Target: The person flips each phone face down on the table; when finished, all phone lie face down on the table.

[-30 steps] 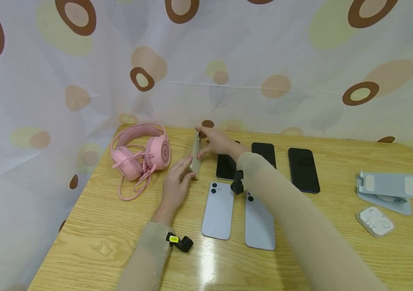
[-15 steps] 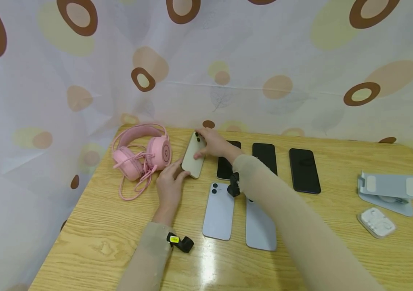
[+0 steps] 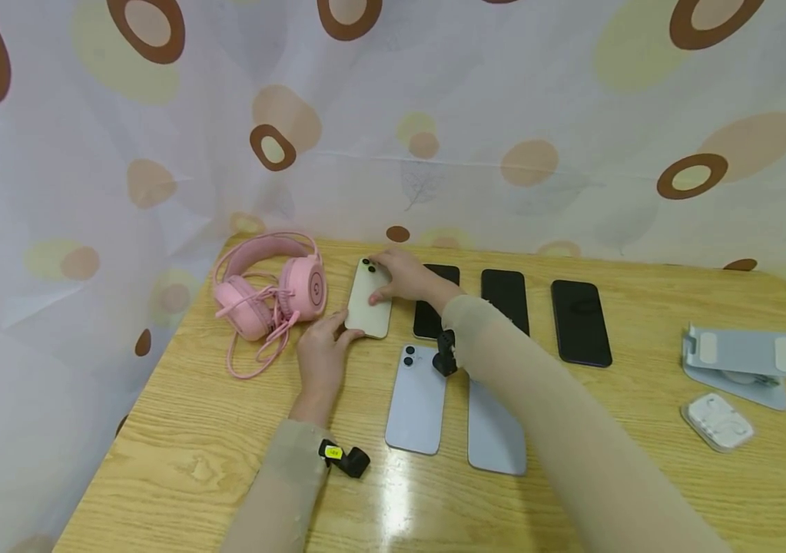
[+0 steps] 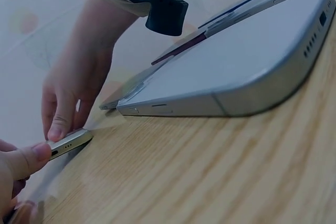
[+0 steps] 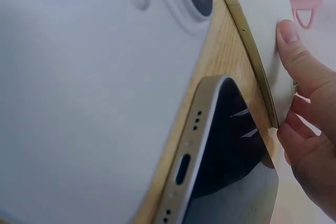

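Observation:
A cream phone (image 3: 365,309) lies back side up at the rear of the table, camera lenses at its far end. My right hand (image 3: 412,278) holds its far end, the thumb on the back, as the right wrist view shows with the phone's gold edge (image 5: 251,51). At the near left corner my left hand (image 3: 321,358) pinches it, thumb along the near edge; in the left wrist view that thumb (image 4: 31,158) sits beside the charging port. Just right of the cream phone is a black-screened phone (image 3: 427,321), partly behind my right wrist. A pale blue phone (image 3: 416,407) lies back up in front.
Pink headphones (image 3: 271,288) lie close on the left. Further right are a second pale blue phone (image 3: 496,434), partly under my right sleeve, and two dark-screened phones (image 3: 506,296), (image 3: 581,322). A folding stand (image 3: 741,353) and boxed earphones (image 3: 718,421) lie far right.
The cream phone has gone from standing on its long edge to lying back side up, tipped leftward and straightened. Both hands have stayed on it, the left shifting slightly left.

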Demonstrator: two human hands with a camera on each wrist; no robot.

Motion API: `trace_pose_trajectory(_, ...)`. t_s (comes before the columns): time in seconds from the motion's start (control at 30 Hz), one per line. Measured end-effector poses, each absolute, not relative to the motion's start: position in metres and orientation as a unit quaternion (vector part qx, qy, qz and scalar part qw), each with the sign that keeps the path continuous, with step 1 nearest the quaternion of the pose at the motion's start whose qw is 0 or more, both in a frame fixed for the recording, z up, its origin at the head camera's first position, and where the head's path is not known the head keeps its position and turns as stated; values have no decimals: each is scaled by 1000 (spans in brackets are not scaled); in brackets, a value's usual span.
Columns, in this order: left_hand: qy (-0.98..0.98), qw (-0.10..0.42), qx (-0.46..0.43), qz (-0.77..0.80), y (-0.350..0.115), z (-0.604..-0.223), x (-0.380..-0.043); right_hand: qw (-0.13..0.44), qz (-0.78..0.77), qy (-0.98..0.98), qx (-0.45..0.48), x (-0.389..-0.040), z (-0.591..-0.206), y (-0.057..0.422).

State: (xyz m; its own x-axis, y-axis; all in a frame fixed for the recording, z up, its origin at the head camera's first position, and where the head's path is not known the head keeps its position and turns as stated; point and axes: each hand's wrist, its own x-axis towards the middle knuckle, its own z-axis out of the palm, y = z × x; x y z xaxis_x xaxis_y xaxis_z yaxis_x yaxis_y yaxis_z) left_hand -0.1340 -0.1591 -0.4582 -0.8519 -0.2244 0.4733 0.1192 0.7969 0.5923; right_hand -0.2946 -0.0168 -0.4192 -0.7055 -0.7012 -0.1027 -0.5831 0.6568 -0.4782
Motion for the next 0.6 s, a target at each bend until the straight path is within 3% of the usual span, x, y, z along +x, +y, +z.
trace_pose_trajectory(0.6, -937, 209, 50, -274, -153, -459, -137, 141, -172, 906, -361, -285, -425, -7)
